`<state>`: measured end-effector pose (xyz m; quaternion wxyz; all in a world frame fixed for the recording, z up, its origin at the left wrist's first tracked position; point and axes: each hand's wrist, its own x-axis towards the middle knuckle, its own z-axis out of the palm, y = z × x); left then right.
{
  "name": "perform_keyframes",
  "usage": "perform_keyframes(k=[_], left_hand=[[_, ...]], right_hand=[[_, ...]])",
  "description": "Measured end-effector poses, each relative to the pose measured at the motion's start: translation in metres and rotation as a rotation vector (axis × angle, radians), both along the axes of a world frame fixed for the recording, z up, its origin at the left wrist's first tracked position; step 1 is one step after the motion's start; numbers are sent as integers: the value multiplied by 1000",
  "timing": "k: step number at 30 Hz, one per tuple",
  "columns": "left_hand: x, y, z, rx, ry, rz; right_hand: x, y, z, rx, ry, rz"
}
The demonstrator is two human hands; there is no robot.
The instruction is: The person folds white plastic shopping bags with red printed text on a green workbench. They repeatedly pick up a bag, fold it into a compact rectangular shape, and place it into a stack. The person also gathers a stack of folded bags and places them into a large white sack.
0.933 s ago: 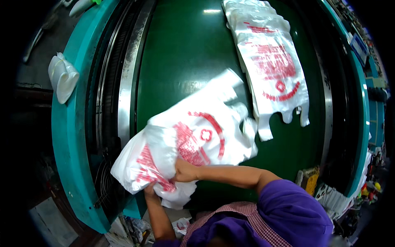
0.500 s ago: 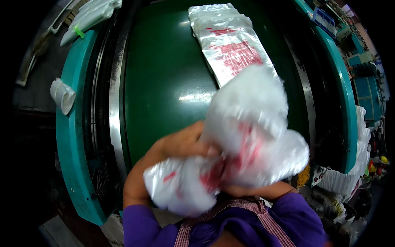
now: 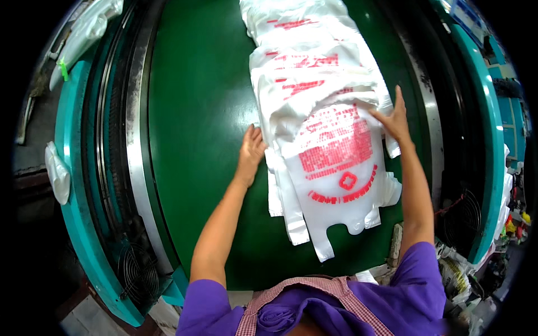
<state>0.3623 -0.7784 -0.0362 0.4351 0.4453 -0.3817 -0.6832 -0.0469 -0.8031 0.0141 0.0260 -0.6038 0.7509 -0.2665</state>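
Observation:
A white plastic carrier bag [image 3: 336, 168] with red print lies flat on the green conveyor belt [image 3: 196, 112], handles toward me. It overlaps a row of several similar bags [image 3: 302, 50] stretching away up the belt. My left hand [image 3: 250, 151] rests flat on the belt, fingers touching the bag's left edge. My right hand [image 3: 392, 117] presses flat on the bag's upper right edge. Both hands have fingers spread and hold nothing.
The belt runs in a teal machine frame [image 3: 73, 185] with metal rails [image 3: 134, 140] on both sides. A small fan grille [image 3: 134, 271] sits at lower left. Crumpled clear plastic [image 3: 56, 171] hangs on the left frame. More bags and clutter lie at right [image 3: 504, 218].
The bunched bag that both hands held up close to the camera now lies spread flat on the belt, on top of the row. Both hands have let go and moved to its edges.

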Motion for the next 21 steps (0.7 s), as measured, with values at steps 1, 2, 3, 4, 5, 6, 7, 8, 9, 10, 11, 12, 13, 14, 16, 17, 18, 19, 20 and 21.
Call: perform_keyframes(k=[1, 2, 3, 4, 5, 6, 7, 8, 9, 10, 11, 12, 13, 14, 16, 17, 18, 19, 20, 21], left_hand=[[-6, 6, -13, -64, -77, -36], [-17, 6, -15, -129, -200, -37], [-28, 6, -16, -185, -352, -50], [-37, 3, -11, -237, -506, -67], [-43, 0, -20, -319, -538, 12], [-49, -8, -30, -400, -570, 87], [-60, -15, -39, -481, -599, 148], [-64, -24, -40, -460, -580, 167], [-48, -38, -18, -220, -578, 44], [-31, -43, -13, -294, -564, 63], [0, -54, -19, -349, -562, 67], [13, -59, -3, -288, -535, 73], [27, -63, -4, -246, -472, 104], [43, -67, -7, -185, -349, 97], [67, -67, -3, -105, -163, 108], [70, -60, 2, -97, -181, 145], [71, -52, 8, -91, -199, 182], [73, -45, 14, -85, -212, 221], [75, -32, 17, -174, -469, 242], [78, -13, 23, -423, -776, 203]], right_hand=[[-19, -3, -11, 178, -145, -94], [-25, -10, -24, 357, -285, -179], [-27, -16, -40, 323, -145, -151], [-19, -23, -45, 291, -251, -130], [-4, -28, -43, 265, -356, -108], [11, -32, -41, 240, -461, -93], [18, -29, -39, 186, -462, -109], [23, -30, -38, 173, -444, -116], [30, -17, -36, 184, -424, -151], [49, -22, -39, 164, -415, -155], [80, -19, -40, 155, -421, -158], [100, -18, -42, 143, -423, -153], [116, -17, -51, 151, -418, -166], [132, -20, -55, 149, -412, -176], [147, -23, -63, 167, -318, -154], [144, -24, -64, 154, -318, -144], [139, -24, -64, 141, -317, -134], [129, -22, -61, 132, -300, -135], [133, -6, -46, 75, -160, -132], [135, 13, -35, -34, -42, -40]])
